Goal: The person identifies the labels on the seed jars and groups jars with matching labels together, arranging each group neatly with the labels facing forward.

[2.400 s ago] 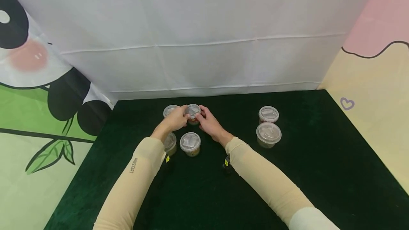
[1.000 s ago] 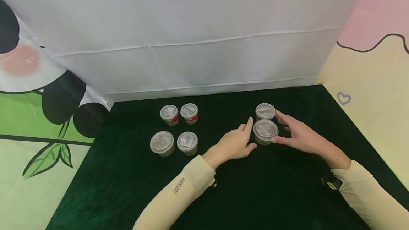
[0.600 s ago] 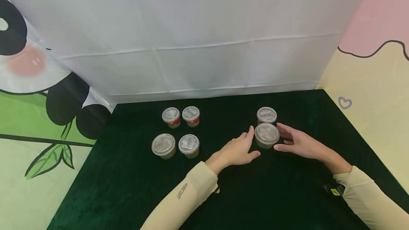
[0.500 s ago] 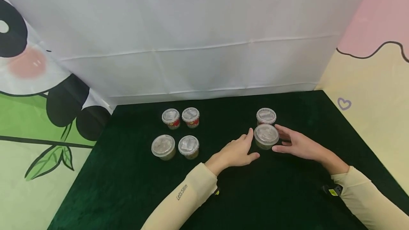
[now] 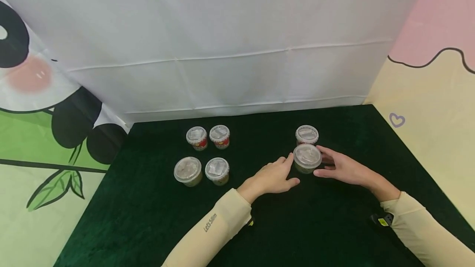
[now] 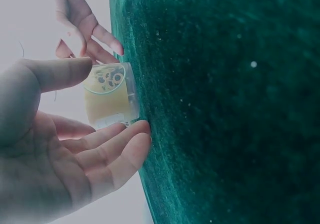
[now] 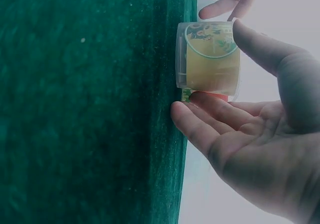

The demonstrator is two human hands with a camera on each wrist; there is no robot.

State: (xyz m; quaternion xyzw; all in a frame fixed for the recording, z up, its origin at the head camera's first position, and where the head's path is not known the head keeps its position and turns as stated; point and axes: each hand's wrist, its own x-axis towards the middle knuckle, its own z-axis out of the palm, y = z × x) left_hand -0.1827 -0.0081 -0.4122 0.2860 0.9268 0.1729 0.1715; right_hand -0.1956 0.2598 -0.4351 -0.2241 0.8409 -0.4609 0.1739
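Note:
A round tub [image 5: 307, 159] with a clear lid and pale yellowish contents stands upright on the dark green cloth, toward the right. My left hand [image 5: 270, 177] is at its left side, index finger stretched toward the lid's edge. On the other side is my right hand [image 5: 345, 168], thumb and fingers spread apart near the wall. Both wrist views show loosely bent fingers around the tub [image 7: 212, 61], whose printed label has a curved green line. Whether any fingertip touches it, I cannot tell. Right behind it stands a smaller red-labelled tub [image 5: 306, 134], partly hidden.
On the left stand two small red-labelled tubs [image 5: 196, 136] [image 5: 219, 134] in back, with a wide tub [image 5: 188, 170] and a narrower tub [image 5: 217, 169] in front. A white cloth wall [image 5: 230, 77] rises behind the green table [image 5: 156, 226]; printed panels flank it.
Earlier both hands held a red-labelled tub at the back left; they let it go and moved right to the front right tub. Over the last half second they have barely moved.

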